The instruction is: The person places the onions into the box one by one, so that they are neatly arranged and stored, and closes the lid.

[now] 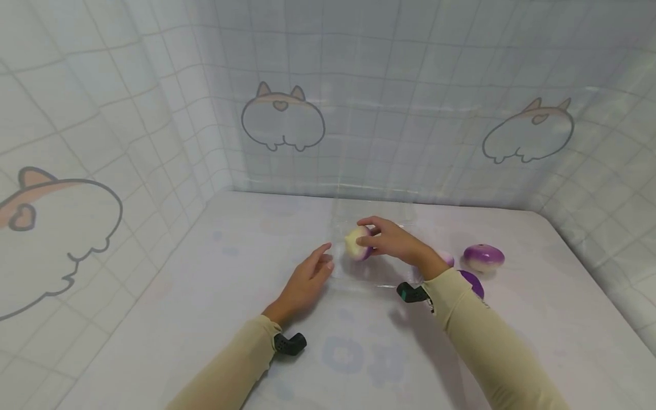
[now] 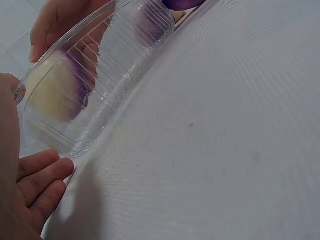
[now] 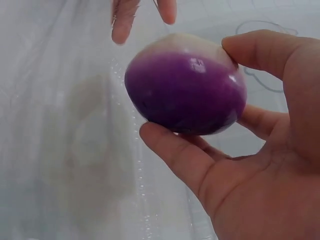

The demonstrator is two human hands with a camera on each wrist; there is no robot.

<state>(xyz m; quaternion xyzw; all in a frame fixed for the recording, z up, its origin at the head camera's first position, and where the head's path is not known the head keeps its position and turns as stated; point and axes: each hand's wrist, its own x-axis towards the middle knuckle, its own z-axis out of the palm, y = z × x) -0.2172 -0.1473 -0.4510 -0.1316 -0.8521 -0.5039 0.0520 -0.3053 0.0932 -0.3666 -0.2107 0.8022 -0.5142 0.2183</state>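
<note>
My right hand [image 1: 393, 240] holds a purple-and-white turnip [image 1: 353, 245] between thumb and fingers, above a clear plastic container [image 1: 366, 283]. In the right wrist view the purple side of this turnip [image 3: 185, 90] faces the camera. At the container's left end is my left hand [image 1: 306, 280], its fingers extended and loosely bent. Seen from the left wrist, the fingers [image 2: 47, 172] lie by the corner of the container [image 2: 107, 80] with the thumb near its rim; whether they touch it is unclear.
Another purple-and-white turnip [image 1: 484, 258] sits on the table to the right. A purple round thing [image 1: 472, 283] is partly behind my right sleeve, and a pale pinkish one [image 1: 447, 258] shows beside the wrist. White tiled-pattern sheeting [image 1: 359, 114] encloses the back and sides.
</note>
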